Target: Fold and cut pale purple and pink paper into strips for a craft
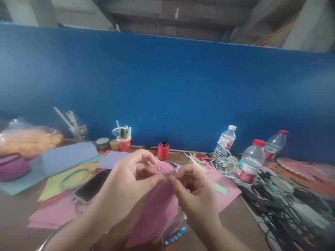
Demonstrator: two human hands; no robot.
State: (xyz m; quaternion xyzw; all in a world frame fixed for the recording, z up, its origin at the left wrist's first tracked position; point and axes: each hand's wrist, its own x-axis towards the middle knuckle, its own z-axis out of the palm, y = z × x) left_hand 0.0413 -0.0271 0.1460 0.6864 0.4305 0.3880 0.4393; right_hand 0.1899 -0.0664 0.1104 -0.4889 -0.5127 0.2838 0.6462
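Head view, lower centre: left hand [128,181] and right hand [197,191] pinched, contents unclear; pleated pink paper [164,167] seems flimsy; grip its folds.

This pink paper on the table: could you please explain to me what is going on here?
A person has the left hand and right hand close together over pink paper, fingers bent and nearly meeting. Whatever is between them is too small and blurred to tell. A pleated pink piece shows just beyond, with a red spool behind it. A dark phone lies to the left.
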